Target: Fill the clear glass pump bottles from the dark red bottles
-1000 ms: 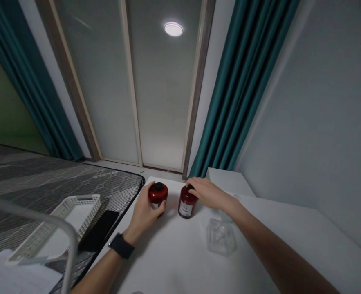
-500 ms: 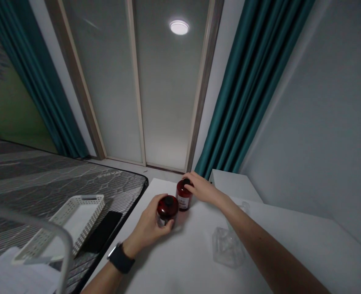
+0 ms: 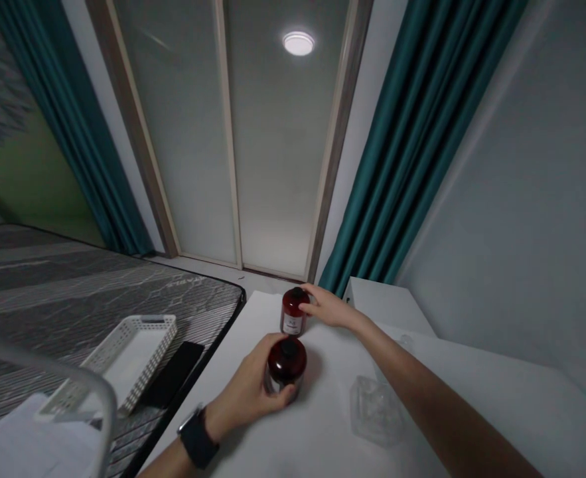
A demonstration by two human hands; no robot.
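Note:
A dark red bottle [image 3: 287, 360] with a black cap is gripped by my left hand [image 3: 250, 385], thumb and fingers around its sides. Just behind it stands a second red bottle [image 3: 293, 312] with a white label and black cap. My right hand [image 3: 325, 307] grips that one from its right side, fingers at its shoulder. Both bottles are over the far part of the white table [image 3: 317, 425]. A dark watch sits on my left wrist. Nearer my right forearm lies a clear plastic container [image 3: 376, 410].
To the left is a bed [image 3: 193, 292] with a grey patterned surface. On it are a white perforated basket [image 3: 153, 352], a black flat object [image 3: 176, 375] and white papers [image 3: 34, 445]. A pale curved bar [image 3: 106, 405] crosses the lower left. Beyond the table stands a white cabinet [image 3: 389, 302].
My left hand has brought its bottle nearer to me and to the right. The right hand has shifted the other bottle slightly left and tightened around its side. The view has moved slightly.

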